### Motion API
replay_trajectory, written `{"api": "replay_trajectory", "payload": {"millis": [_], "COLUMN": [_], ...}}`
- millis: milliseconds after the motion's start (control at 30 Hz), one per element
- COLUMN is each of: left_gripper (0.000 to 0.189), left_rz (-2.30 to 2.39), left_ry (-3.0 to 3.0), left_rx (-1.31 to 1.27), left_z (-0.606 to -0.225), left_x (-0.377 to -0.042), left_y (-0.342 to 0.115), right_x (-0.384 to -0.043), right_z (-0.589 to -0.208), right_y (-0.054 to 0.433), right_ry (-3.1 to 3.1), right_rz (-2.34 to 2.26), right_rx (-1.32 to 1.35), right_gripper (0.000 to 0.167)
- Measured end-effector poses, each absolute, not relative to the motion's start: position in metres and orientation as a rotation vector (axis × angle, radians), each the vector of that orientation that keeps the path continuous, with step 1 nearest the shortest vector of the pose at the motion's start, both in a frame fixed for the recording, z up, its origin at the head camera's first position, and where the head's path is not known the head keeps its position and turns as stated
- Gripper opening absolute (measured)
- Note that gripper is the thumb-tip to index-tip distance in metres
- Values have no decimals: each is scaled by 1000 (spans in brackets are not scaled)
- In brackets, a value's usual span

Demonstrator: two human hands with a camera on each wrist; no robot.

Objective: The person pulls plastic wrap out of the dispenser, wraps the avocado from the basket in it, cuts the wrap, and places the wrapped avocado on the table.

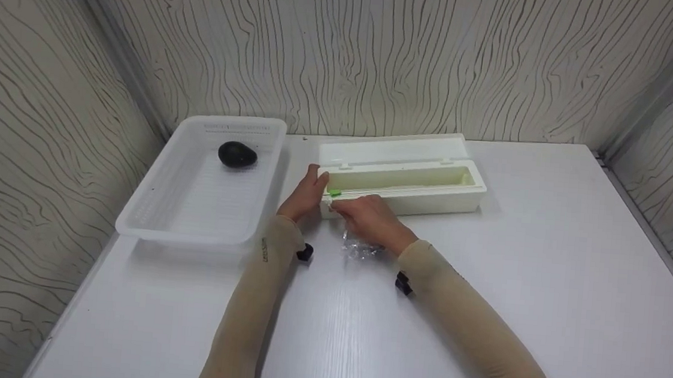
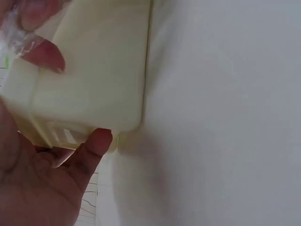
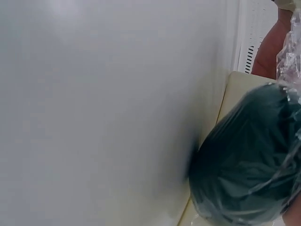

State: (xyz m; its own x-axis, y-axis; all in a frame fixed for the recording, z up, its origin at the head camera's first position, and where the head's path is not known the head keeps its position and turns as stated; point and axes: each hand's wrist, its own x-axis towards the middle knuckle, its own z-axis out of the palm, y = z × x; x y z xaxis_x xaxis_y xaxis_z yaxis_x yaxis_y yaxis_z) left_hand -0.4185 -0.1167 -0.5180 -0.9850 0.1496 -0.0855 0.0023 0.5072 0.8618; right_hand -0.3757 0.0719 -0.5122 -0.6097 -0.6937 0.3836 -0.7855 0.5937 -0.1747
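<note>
While left hand [image 1: 305,194] grips white box [image 1: 425,203], right hand [image 1: 375,221] pinches film [image 2: 18,41] (tray [image 1: 182,237] holds dark avocado [image 1: 237,155]).

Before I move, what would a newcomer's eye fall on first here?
Probably the dark avocado in the translucent white tray on the left. Next, the long white box near the back of the table, its lid open, with the left hand and right hand at its left end. In the right wrist view, a dark green bundle wrapped in clear film dominates the lower right.
</note>
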Motion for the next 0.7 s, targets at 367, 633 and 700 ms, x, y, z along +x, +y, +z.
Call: {"api": "replay_trajectory", "payload": {"millis": [367,633,700], "left_gripper": [44,43,44], "left_rz": [1484,1473,1473], "left_ry": [2598,2623,2619], "left_rx": [119,143,135], "left_z": [-518,-516,-516], "left_x": [-417,-417,-417], "left_y": [-114,-114,-115], "right_x": [-381,-381,-381], "right_z": [-506,-502,-501], "right_y": [82,86,86], "right_ry": [-2600,-2625,-2618], "right_rz": [422,337,284], "right_rx": [1361,1429,1459], "right_gripper": [8,7,6]}}
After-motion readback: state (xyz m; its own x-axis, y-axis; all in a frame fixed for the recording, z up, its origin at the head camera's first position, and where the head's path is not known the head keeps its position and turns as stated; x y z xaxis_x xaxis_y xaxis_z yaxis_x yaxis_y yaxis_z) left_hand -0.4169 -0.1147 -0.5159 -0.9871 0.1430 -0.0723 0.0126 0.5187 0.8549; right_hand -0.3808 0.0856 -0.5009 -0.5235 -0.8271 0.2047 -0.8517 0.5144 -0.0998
